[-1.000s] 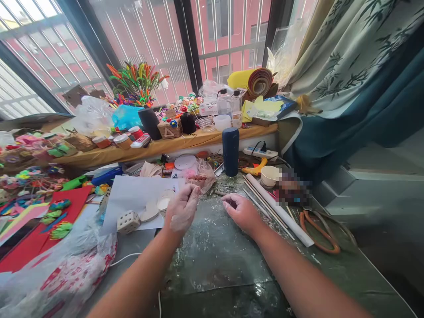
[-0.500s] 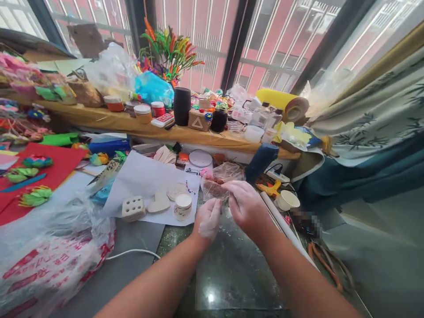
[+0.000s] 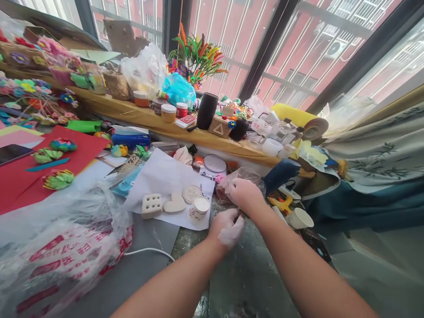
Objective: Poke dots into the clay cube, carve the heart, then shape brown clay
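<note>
My left hand, dusted with white powder, is curled closed over the dark glass tabletop, its fingertips meeting my right hand. My right hand is closed, pinching the edge of a small clear plastic bag that lies just beyond it. What the left fingers hold is hidden. Just left of the hands a white sheet of paper carries a small white jar, a pale heart shape, a round disc and a white block with holes.
A crumpled printed plastic bag fills the near left, with a white cable beside it. Red paper with paper flowers lies far left. A cluttered yellow ledge runs along the window. A white cup stands right.
The view has swung left and tilted. Both hands came together from apart, and the right hand reached forward to the clear bag while the left hand dropped below it.
</note>
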`<state>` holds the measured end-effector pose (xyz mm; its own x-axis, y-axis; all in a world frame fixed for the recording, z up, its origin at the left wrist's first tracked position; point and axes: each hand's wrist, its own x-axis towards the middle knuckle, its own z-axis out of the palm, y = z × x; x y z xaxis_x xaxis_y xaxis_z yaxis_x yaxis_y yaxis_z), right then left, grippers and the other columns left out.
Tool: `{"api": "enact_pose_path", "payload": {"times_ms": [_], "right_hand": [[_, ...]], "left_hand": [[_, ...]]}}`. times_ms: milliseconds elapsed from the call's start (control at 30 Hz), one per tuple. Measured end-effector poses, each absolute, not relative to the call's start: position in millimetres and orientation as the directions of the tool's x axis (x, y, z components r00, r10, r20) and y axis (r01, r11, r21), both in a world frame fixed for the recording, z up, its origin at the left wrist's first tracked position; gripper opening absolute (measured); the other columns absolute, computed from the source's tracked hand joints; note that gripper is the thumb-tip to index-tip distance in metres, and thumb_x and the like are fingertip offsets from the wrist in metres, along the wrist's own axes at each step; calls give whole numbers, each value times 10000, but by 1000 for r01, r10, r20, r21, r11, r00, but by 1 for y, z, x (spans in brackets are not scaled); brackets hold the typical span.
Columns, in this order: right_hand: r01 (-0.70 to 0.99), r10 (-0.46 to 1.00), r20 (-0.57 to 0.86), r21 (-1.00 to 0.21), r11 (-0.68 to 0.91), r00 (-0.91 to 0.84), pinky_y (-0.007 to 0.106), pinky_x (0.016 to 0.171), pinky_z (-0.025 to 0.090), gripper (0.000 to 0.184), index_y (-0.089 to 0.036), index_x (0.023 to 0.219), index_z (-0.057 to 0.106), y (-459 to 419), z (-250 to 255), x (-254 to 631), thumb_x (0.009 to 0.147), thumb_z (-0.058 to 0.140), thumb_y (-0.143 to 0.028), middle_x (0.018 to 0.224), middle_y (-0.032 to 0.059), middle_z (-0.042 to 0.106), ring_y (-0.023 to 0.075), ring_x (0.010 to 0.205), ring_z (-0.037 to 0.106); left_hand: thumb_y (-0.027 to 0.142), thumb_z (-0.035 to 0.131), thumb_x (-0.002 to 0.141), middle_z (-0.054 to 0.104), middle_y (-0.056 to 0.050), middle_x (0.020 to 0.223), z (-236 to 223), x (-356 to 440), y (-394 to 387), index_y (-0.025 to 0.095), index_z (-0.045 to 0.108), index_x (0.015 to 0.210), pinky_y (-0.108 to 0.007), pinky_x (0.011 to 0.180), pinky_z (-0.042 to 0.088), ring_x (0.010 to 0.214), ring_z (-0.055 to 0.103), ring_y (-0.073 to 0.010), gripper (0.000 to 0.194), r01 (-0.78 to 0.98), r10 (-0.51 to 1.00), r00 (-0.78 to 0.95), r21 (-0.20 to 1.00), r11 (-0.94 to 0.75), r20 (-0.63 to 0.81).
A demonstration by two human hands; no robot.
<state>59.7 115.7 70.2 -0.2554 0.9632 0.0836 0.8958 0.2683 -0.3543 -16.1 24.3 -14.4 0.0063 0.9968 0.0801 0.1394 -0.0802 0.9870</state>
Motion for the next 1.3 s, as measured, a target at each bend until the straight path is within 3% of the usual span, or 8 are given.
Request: {"api": "enact_pose_path", "payload": {"times_ms": [233,367,500,633,700,800,1067,1300], "right_hand": [[708,957,277,-660,251,-82,333,693,482,287,-186,710,671,123,102,89,844,471,-342,789,81,732,236,763,640],[584,943,333,-762,281,-19,327,710,518,304,-175,798,722,103,125,103,840,491,-368,829,74,753,227,773,661],[326,937,348,-885,332,-12,356,798,579,247,-204,863,761,68,147,114,825,565,-349,893,68,780,246,869,711],[60,989,92,-993,100,-119,442,981,591,273,-207,920,789,32,144,127,876,585,-383,993,96,805,299,1048,741],[-44,985,-41,-998,-49,-167,475,1077,555,362,-197,1023,790,21,133,140,933,554,-457,1115,114,799,314,1180,712],[-139,976,-136,-977,-160,-168,479,1139,520,405,-212,1116,773,14,112,166,976,526,-501,1235,111,771,298,1290,660],[-341,979,-186,-918,-202,-80,463,1108,553,227,-243,1002,774,-6,93,170,968,564,-324,1055,80,824,258,1108,763],[-329,991,-17,-943,-60,-129,507,1161,489,256,-274,909,763,-19,92,158,966,547,-399,1136,68,807,283,1236,695]], "left_hand": [[417,509,938,492,42,682,-20,-18,31,213,533,734,-267,675,388,715,485,-157,290,-18,992,-111,998,-55,53],[474,698,852,544,34,760,-29,-11,36,210,540,861,-283,729,458,736,548,-158,308,-144,985,-172,990,-14,-11],[470,877,713,659,-102,1182,-25,-5,38,221,501,1262,-328,796,556,924,690,-201,710,-295,987,-159,956,-14,-35],[431,975,597,638,-147,1379,-14,-3,24,277,459,1433,-383,906,591,1181,676,-293,995,-586,995,98,809,28,37],[455,981,586,664,-153,1353,-13,0,13,267,509,1403,-390,832,617,1170,680,-322,962,-649,967,255,746,151,26],[490,961,615,693,-138,1312,-17,6,2,265,548,1377,-360,776,621,1123,698,-307,896,-621,958,284,756,206,-28],[406,994,564,718,-121,1270,-9,3,7,209,599,1326,-487,1139,455,1248,643,-330,880,-582,992,111,813,12,65],[617,913,612,708,-128,1308,-15,2,9,225,609,1327,-495,1119,476,1291,617,-360,870,-578,983,122,815,-44,140]]}}
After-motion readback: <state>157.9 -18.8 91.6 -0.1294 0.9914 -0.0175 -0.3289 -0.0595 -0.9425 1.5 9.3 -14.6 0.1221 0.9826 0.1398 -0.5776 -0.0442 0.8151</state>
